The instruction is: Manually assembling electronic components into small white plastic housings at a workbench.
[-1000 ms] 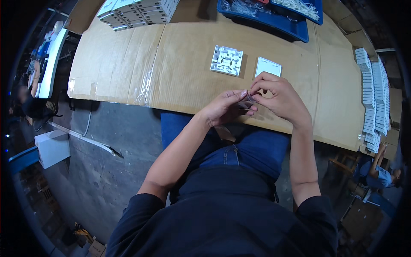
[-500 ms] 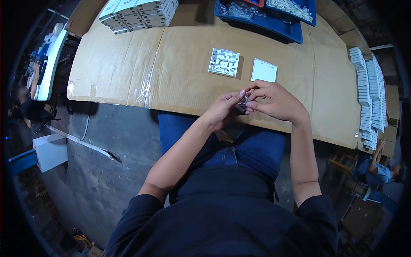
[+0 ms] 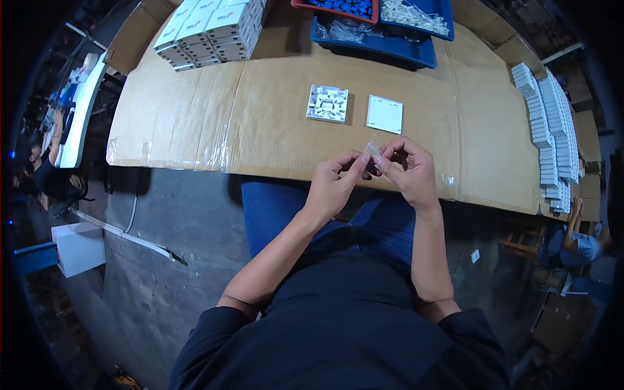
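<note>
My left hand (image 3: 335, 184) and my right hand (image 3: 412, 173) meet over the near edge of the cardboard-covered table. Both pinch a small clear plastic bag (image 3: 372, 149) between thumbs and fingertips, and its upper corner sticks up between them. What the bag holds, if anything, is too small to make out. Beyond my hands lies an open white square case (image 3: 327, 104) with grey and white inner parts showing. To its right is a flat white square cover (image 3: 385, 116), apart from the case and just past my right fingers.
At the far left stand stacked white boxes (image 3: 208, 29). Blue trays (image 3: 374, 53) at the back hold clear bags and white pieces; a red tray (image 3: 338, 8) holds blue pieces. White stacks (image 3: 552, 130) line the right edge. Other people (image 3: 55, 172) sit at both sides.
My hands have turned more upright and shifted slightly, bringing the clear bag's corner into view. The whole view has shifted, showing more of the red tray. The case and cover stay put on the table.
</note>
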### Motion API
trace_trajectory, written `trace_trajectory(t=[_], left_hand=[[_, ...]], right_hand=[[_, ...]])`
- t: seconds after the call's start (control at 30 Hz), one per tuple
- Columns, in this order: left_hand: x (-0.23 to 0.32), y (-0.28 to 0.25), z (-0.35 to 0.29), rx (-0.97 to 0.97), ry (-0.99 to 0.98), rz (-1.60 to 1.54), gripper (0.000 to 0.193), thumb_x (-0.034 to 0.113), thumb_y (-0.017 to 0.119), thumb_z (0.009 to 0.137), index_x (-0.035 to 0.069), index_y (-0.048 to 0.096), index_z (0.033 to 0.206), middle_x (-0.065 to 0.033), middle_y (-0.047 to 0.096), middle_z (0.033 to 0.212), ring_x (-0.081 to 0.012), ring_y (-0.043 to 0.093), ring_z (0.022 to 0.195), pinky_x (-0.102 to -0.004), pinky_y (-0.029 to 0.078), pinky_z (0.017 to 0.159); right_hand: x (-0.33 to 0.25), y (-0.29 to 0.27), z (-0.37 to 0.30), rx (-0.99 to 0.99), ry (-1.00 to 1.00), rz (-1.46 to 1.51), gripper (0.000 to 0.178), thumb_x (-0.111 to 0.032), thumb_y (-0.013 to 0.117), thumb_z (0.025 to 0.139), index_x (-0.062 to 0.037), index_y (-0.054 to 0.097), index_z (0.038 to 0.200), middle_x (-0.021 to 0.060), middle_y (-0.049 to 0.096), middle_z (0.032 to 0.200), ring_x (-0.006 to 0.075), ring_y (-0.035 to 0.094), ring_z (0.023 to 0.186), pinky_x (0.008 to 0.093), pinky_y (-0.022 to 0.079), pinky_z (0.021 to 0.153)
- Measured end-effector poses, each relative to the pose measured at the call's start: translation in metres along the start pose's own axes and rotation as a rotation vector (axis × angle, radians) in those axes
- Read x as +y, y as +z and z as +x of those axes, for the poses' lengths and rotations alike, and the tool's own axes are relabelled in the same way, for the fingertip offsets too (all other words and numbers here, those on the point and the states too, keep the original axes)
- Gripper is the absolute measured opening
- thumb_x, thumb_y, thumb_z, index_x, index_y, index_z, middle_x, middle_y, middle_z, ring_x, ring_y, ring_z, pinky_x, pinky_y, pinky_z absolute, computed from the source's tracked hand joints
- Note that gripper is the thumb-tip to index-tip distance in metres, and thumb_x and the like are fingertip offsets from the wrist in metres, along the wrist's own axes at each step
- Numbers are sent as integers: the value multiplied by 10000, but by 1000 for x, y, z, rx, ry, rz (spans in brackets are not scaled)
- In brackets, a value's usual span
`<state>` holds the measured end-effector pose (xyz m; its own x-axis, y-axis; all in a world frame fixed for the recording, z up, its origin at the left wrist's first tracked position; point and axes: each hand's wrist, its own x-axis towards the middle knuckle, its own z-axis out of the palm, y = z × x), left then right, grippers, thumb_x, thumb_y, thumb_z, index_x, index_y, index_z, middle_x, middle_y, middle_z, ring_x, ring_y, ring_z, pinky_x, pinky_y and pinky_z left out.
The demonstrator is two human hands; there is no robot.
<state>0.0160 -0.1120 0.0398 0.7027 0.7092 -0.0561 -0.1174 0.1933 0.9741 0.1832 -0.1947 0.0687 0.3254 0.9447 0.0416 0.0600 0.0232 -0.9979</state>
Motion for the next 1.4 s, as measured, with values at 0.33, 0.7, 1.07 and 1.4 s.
trace_trajectory(t=[0.33, 0.7, 1.07, 1.4], left_hand=[[33, 14, -13, 75, 56, 185, 226, 178, 637, 1041, -22, 703, 1121, -55, 741, 973, -94, 664, 930, -256, 523, 836], [21, 4, -5, 270, 166, -76, 198, 106, 723, 981, -32, 683, 1117, -70, 726, 1033, -109, 668, 975, -254, 527, 877], [20, 1, 6, 231, 171, 17, 174, 122, 727, 978, -32, 692, 1052, -66, 729, 985, -116, 663, 945, -267, 522, 857], [13, -7, 12, 223, 183, 62, 132, 75, 702, 987, -30, 670, 1061, -69, 705, 997, -122, 650, 957, -269, 510, 886]], right_hand=[[-33, 22, -14, 279, -93, 278, 305, 81, 700, 914, 4, 576, 1181, 71, 660, 1015, 106, 656, 920, 243, 551, 844], [-4, 22, 8, 142, -1, 472, 277, 59, 712, 917, 49, 642, 1185, 130, 694, 1127, 142, 672, 979, 277, 571, 879], [3, 17, 8, 177, 98, 543, 111, 22, 705, 943, 58, 708, 1049, 122, 708, 1081, 178, 698, 946, 324, 596, 852], [5, 26, 17, 162, 5, 386, 72, 7, 687, 963, 46, 699, 1021, 97, 703, 1027, 153, 684, 912, 296, 588, 824]])
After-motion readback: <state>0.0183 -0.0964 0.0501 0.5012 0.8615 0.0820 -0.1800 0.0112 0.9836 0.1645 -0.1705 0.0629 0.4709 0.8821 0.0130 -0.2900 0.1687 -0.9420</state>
